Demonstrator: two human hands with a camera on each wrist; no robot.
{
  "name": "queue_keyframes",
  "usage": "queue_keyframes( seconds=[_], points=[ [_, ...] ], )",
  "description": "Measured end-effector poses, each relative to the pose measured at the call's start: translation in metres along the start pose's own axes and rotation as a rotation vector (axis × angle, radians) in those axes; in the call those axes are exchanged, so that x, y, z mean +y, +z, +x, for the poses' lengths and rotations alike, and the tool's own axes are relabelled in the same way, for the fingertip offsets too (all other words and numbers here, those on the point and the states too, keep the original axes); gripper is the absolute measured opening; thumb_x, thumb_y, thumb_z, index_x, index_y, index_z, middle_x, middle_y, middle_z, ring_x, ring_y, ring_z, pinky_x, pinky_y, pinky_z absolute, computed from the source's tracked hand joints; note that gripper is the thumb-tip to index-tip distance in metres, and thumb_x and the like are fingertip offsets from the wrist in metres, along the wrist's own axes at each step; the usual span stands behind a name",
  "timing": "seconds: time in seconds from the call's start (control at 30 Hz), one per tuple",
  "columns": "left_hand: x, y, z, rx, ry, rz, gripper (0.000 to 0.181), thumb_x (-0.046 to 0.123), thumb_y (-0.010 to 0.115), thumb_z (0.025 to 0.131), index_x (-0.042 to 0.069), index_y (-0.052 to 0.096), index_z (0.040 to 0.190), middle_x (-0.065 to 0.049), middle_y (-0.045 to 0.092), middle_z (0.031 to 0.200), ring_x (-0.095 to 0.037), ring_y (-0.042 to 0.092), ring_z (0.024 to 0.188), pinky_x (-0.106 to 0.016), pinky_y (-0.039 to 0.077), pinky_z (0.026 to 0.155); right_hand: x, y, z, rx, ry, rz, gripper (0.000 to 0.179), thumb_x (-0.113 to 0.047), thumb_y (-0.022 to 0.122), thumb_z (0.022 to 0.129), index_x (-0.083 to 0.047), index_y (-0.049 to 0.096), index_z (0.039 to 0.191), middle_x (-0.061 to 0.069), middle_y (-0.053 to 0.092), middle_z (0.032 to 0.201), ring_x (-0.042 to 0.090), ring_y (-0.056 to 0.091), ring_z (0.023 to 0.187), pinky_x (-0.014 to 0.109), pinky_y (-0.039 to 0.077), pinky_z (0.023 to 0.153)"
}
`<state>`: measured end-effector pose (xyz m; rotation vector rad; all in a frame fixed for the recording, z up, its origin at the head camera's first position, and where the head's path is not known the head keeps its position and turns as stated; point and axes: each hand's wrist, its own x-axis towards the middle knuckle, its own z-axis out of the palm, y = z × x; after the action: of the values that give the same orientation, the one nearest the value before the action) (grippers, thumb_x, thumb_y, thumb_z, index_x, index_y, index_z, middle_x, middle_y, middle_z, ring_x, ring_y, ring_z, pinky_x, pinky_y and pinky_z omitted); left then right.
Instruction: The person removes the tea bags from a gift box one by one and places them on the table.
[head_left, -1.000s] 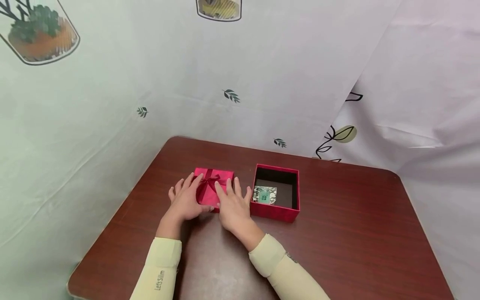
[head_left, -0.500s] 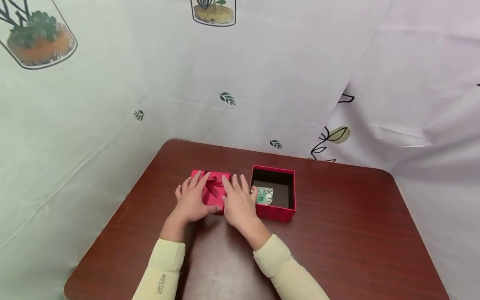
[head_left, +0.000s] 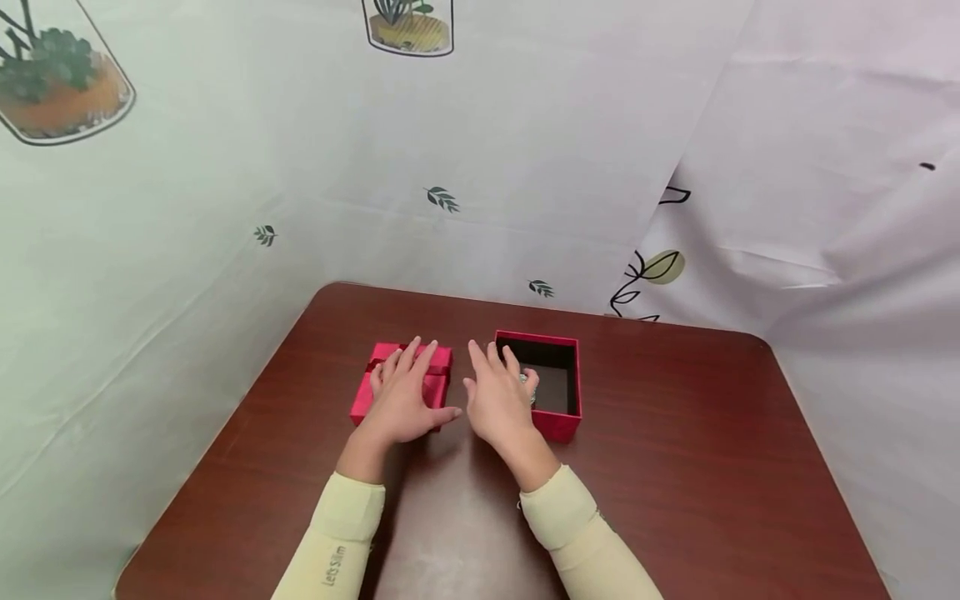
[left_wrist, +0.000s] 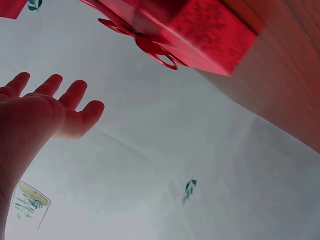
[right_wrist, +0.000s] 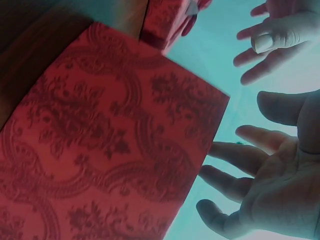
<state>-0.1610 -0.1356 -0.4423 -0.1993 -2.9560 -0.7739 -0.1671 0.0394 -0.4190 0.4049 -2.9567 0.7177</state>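
A red gift box (head_left: 364,400) with a dark red ribbon bow stands at the left of the pair; its bow is largely hidden by my left hand (head_left: 405,402) in the head view. That hand is spread over the box with its thumb out to the right. My right hand (head_left: 501,404) hovers at the left side of an open red box (head_left: 557,427) with a dark inside, fingers extended over its left edge. Between those fingers a bit of a patterned card (head_left: 533,393) shows inside. In the right wrist view the fingers (right_wrist: 240,155) appear beside the box's patterned wall.
Both boxes stand toward the back of a dark red-brown wooden table (head_left: 690,467) with rounded corners. A pale cloth backdrop (head_left: 360,167) printed with plants hangs right behind the table and along its sides.
Both hands have shifted right relative to the boxes. The right hand has left the ribboned box for the open box, covering most of the card. The ribboned box now looks turned slightly.
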Motion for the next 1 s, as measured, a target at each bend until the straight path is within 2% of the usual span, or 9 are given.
queue_keyframes(
  seconds=[0.33, 0.53, 0.8, 1.0],
  points=[
    [0.020, 0.013, 0.008, -0.022, 0.051, -0.022, 0.112, 0.051, 0.086, 0.069, 0.017, 0.027, 0.159, -0.014, 0.018, 0.162, -0.042, 0.015, 0.144, -0.069, 0.004, 0.109, 0.019, -0.011, 0.000, -0.019, 0.094, 0.007, 0.059, -0.027, 0.064, 0.098, -0.020, 0.043, 0.153, 0.014, 0.044, 0.152, 0.036, 0.037, 0.137, 0.060, 0.024, 0.103],
    [0.031, 0.022, 0.016, -0.031, 0.096, -0.008, 0.112, 0.054, 0.084, 0.069, 0.018, 0.027, 0.159, -0.013, 0.017, 0.163, -0.042, 0.017, 0.143, -0.068, 0.007, 0.109, 0.032, -0.017, 0.000, -0.003, 0.124, 0.027, 0.056, -0.022, 0.065, 0.098, -0.017, 0.046, 0.151, 0.015, 0.048, 0.148, 0.039, 0.044, 0.131, 0.060, 0.027, 0.104],
    [0.045, 0.035, 0.026, -0.060, 0.119, 0.002, 0.112, 0.056, 0.084, 0.069, 0.019, 0.028, 0.159, -0.010, 0.016, 0.164, -0.039, 0.017, 0.143, -0.066, 0.005, 0.110, 0.051, -0.025, 0.000, 0.014, 0.161, 0.059, 0.057, -0.015, 0.066, 0.096, -0.014, 0.048, 0.150, 0.014, 0.054, 0.144, 0.040, 0.050, 0.126, 0.059, 0.036, 0.103],
    [0.054, 0.044, 0.032, -0.062, 0.144, 0.016, 0.113, 0.058, 0.083, 0.068, 0.019, 0.028, 0.159, -0.008, 0.015, 0.164, -0.038, 0.017, 0.144, -0.064, 0.005, 0.110, 0.064, -0.030, 0.001, 0.011, 0.185, 0.094, 0.057, -0.011, 0.065, 0.096, -0.011, 0.047, 0.150, 0.014, 0.054, 0.143, 0.037, 0.055, 0.123, 0.053, 0.043, 0.101]
  ],
)
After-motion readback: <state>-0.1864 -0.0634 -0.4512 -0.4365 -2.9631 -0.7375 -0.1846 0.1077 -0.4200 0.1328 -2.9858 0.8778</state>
